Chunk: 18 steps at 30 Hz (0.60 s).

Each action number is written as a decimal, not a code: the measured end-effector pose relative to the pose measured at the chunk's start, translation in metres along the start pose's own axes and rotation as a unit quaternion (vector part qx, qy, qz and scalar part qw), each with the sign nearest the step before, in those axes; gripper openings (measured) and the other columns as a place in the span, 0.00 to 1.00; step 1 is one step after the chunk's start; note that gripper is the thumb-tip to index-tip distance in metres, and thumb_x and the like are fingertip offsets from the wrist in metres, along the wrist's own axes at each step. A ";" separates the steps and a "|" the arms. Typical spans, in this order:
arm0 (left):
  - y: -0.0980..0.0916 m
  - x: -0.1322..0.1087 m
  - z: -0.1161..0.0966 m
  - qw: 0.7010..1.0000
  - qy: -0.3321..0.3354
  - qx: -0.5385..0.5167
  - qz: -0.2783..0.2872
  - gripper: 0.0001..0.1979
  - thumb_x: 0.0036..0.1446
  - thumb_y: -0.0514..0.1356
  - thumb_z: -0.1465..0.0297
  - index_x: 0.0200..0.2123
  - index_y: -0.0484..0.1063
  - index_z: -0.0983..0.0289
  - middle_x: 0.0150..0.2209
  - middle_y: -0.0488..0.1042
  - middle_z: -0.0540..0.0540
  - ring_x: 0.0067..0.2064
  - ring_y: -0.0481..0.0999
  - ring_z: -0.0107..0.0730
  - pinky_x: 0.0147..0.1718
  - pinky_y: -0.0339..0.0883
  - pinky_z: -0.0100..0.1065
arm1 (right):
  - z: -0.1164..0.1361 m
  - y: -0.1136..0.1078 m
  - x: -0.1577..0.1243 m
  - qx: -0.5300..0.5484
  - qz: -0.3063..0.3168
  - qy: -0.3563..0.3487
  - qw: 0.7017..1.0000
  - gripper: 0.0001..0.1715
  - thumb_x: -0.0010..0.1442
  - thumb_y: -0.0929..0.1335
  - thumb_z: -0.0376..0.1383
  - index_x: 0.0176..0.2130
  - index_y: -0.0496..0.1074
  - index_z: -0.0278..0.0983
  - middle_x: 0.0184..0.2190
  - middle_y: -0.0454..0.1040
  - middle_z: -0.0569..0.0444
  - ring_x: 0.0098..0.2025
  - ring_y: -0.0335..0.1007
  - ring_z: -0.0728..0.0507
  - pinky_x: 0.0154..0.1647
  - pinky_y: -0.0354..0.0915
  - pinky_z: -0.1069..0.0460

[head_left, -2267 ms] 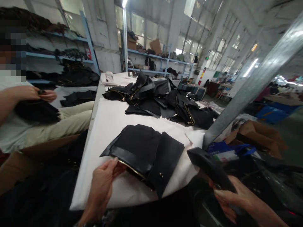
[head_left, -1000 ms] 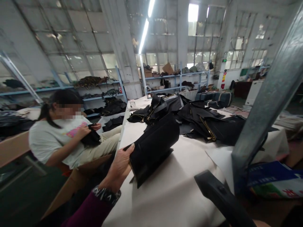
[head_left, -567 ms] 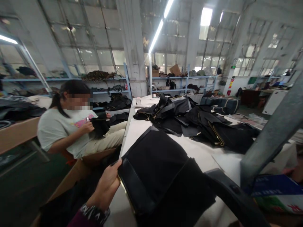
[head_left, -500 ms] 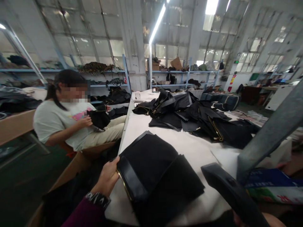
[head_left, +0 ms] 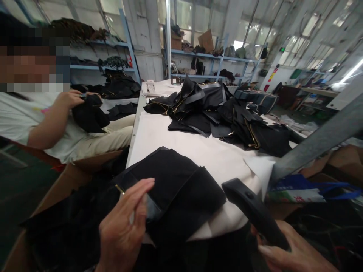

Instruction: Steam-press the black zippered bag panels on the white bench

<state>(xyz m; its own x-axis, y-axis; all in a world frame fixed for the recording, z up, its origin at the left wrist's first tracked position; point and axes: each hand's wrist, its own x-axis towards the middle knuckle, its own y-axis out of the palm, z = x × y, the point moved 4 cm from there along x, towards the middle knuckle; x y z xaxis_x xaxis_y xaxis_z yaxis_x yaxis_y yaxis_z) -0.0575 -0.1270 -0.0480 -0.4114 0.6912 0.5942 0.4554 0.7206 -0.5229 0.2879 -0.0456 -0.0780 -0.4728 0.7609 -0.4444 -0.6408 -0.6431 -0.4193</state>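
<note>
A black fabric piece (head_left: 170, 177) with a glossy strip lies over the near left edge of the white-covered table. Above its left part is my left hand (head_left: 124, 223), raised, fingers stretched out, with nothing visible in it. A short gold zipper end (head_left: 119, 189) shows beside its fingers. My right hand (head_left: 283, 241), at the lower right, is wrapped round the handle of a black handheld tool (head_left: 249, 204). The tool's head points up and left, near the fabric's right corner. Whether the tool touches the cloth cannot be seen.
A heap of black pieces with gold zippers (head_left: 210, 109) covers the table's far part. To the left a seated person (head_left: 51, 124) holds black fabric. A cardboard box (head_left: 65, 185) stands below at the left. A slanted metal post (head_left: 314, 139) crosses the right side.
My left hand has let go of the fabric's zippered edge and opened. My right hand has come further into view with the tool. The view has shifted, and the seated person appears closer.
</note>
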 end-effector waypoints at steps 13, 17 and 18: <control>0.163 0.041 0.023 0.897 -0.097 -0.168 0.398 0.09 0.49 0.57 0.73 0.33 0.77 0.65 0.28 0.74 0.53 0.32 0.73 0.36 0.33 0.65 0.34 | 0.017 0.028 0.042 0.120 0.066 -0.014 0.990 0.25 0.50 0.70 0.51 0.38 0.62 0.36 0.16 0.65 0.64 0.15 0.60 0.51 0.19 0.56 0.56; 0.163 0.038 0.028 0.791 -0.246 -0.336 0.448 0.13 0.50 0.58 0.72 0.39 0.78 0.64 0.30 0.79 0.52 0.32 0.76 0.34 0.30 0.67 0.31 | 0.018 0.032 0.052 0.109 0.066 -0.024 0.992 0.22 0.51 0.71 0.47 0.38 0.65 0.35 0.17 0.66 0.63 0.17 0.62 0.51 0.20 0.58 0.57; 0.163 0.037 0.031 0.777 -0.280 -0.356 0.437 0.13 0.49 0.60 0.72 0.39 0.78 0.64 0.31 0.79 0.52 0.31 0.76 0.34 0.30 0.67 0.30 | 0.020 0.033 0.054 0.103 0.068 -0.034 0.992 0.20 0.51 0.71 0.45 0.38 0.66 0.35 0.18 0.67 0.63 0.18 0.63 0.51 0.20 0.58 0.57</control>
<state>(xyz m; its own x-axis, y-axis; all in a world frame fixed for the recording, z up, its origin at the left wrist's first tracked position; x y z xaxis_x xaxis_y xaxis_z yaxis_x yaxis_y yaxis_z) -0.0227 0.0178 -0.1303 0.1123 0.9587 -0.2612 0.9935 -0.1128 0.0131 0.2287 -0.0241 -0.0998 -0.5984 0.6768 -0.4287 -0.6754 -0.7140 -0.1846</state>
